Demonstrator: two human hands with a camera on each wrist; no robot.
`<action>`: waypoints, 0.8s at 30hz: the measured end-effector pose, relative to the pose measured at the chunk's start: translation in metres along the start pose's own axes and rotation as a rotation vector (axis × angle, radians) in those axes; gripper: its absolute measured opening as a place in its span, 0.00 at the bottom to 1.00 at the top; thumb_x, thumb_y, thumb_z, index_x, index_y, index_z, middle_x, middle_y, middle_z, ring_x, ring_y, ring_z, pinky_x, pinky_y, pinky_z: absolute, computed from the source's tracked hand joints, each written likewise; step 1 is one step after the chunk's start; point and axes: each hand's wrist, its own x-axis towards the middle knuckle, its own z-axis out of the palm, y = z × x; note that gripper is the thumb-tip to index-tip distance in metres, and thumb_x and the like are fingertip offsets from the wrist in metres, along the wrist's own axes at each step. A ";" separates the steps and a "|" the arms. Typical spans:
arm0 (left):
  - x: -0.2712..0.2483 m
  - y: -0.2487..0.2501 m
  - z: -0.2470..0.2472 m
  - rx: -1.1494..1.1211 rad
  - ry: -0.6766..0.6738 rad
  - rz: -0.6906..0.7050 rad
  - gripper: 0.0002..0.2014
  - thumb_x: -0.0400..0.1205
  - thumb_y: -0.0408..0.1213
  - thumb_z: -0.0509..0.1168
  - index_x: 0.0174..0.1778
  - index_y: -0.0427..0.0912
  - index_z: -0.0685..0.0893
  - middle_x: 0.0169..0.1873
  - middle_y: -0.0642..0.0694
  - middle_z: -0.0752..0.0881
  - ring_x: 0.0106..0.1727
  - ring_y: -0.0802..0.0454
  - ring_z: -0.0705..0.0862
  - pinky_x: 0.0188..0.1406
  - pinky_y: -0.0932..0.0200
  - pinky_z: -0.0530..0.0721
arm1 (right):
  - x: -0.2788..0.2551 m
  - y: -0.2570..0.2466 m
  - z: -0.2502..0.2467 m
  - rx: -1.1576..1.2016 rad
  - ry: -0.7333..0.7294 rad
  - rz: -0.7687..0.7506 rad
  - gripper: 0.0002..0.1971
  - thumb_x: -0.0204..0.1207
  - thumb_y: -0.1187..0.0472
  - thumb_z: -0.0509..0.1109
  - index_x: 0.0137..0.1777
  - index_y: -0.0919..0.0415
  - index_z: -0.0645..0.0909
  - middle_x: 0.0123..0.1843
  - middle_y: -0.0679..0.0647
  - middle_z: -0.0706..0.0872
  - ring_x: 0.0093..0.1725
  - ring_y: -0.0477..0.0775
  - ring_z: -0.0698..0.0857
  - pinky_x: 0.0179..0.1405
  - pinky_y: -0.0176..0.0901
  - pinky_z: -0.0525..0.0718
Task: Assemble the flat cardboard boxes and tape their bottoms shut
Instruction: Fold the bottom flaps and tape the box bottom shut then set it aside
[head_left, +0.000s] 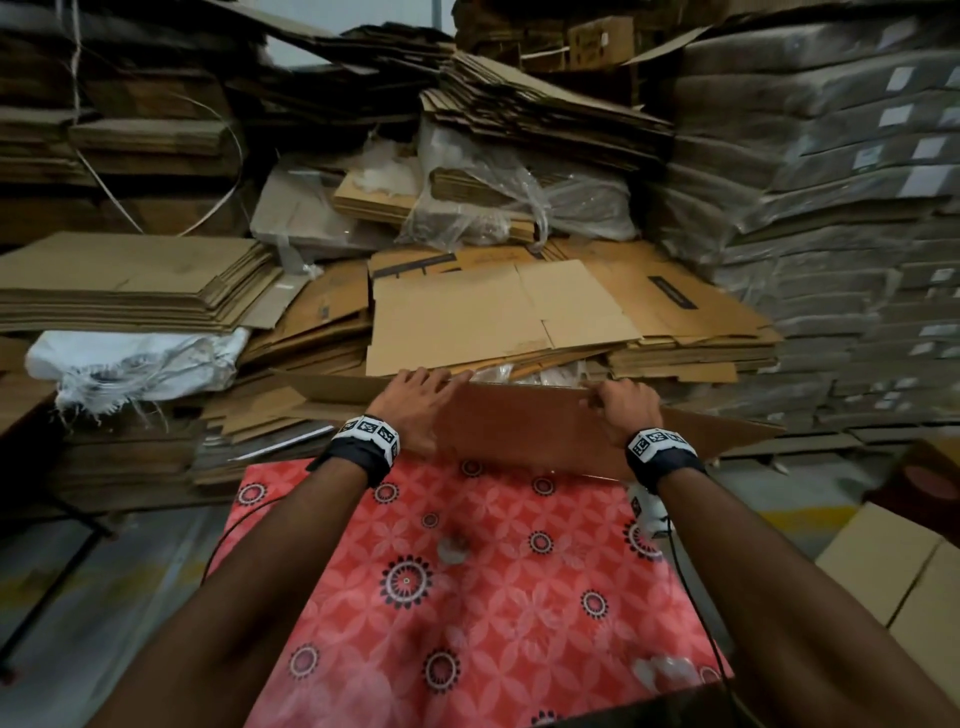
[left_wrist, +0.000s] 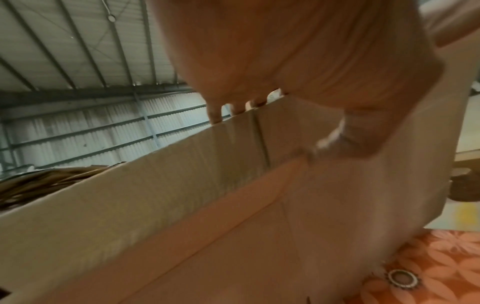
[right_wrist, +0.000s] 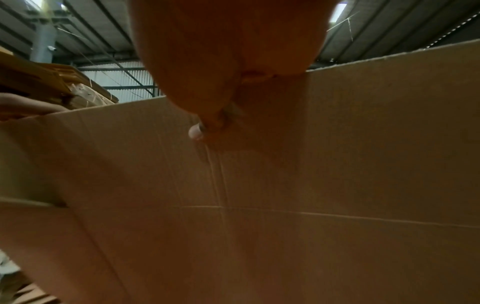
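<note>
- Hands — left hand (head_left: 415, 402) and right hand (head_left: 626, 408) — each grip the top edge of a flat brown cardboard box (head_left: 524, 434), upright at the red floral counter's (head_left: 467, 597) far edge.
- Assembly barely begun — the box looks unopened, with no tape in view.

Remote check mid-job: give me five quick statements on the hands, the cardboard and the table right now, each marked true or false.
1. Both hands grip the top edge of the cardboard box. True: left hand and right hand both hold it.
2. The table is covered by a plain blue cloth. False: the tablecloth is red with a floral pattern.
3. The right hand holds a tape dispenser. False: it grips only the cardboard edge; thumb on the near face.
4. Stacks of flat cardboard lie beyond the table. True.
5. The left hand's fingers curl over the far side of the edge. True.
</note>
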 end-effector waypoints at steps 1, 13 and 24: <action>0.000 -0.001 -0.001 -0.009 0.005 -0.002 0.60 0.70 0.58 0.72 0.90 0.52 0.39 0.79 0.40 0.70 0.70 0.38 0.76 0.69 0.41 0.75 | 0.000 0.002 -0.002 0.002 0.000 0.006 0.14 0.86 0.47 0.67 0.67 0.48 0.85 0.56 0.58 0.92 0.57 0.65 0.89 0.46 0.50 0.79; 0.012 -0.008 -0.021 -0.256 0.001 -0.200 0.17 0.84 0.53 0.69 0.63 0.48 0.85 0.51 0.38 0.91 0.56 0.33 0.87 0.47 0.49 0.80 | 0.004 0.009 -0.019 0.000 0.060 0.033 0.16 0.86 0.49 0.67 0.72 0.47 0.83 0.55 0.58 0.92 0.57 0.63 0.89 0.47 0.51 0.79; 0.021 -0.024 -0.036 -0.186 0.092 -0.238 0.22 0.87 0.56 0.64 0.75 0.53 0.81 0.58 0.35 0.89 0.61 0.31 0.85 0.52 0.48 0.79 | 0.014 0.017 -0.062 0.181 -0.135 -0.019 0.29 0.73 0.41 0.79 0.75 0.44 0.82 0.64 0.54 0.91 0.64 0.62 0.88 0.62 0.58 0.86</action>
